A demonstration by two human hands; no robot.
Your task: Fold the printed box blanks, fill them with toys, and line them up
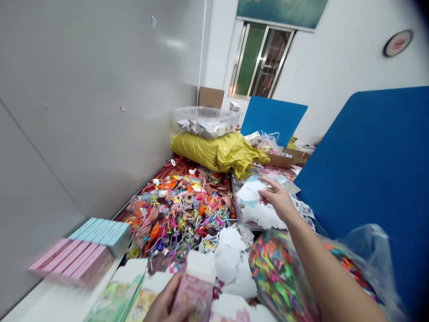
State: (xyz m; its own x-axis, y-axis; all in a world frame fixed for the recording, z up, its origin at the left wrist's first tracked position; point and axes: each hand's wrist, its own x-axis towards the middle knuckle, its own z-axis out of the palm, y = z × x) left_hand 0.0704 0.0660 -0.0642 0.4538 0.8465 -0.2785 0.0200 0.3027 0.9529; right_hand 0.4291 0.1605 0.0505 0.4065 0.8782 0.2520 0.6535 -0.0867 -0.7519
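My left hand [167, 304] is at the bottom edge, fingers wrapped round a pink printed card packet [197, 288] with a white top. My right hand [277, 198] reaches out over a clear bag of white paper cards [258, 210], fingers spread and stretched, holding nothing. To its left, a heap of colourful hair ties and small trinkets [181, 210] covers the table. Below my right forearm lies a clear bag of multicoloured small pieces [278, 273].
Pink and light-blue boxes [87, 250] are stacked at the left by the grey wall. A yellow sack [217, 152] carries a clear plastic tub [206, 120] at the back. A blue panel [368, 165] stands at the right. Printed cards [117, 295] lie at the front.
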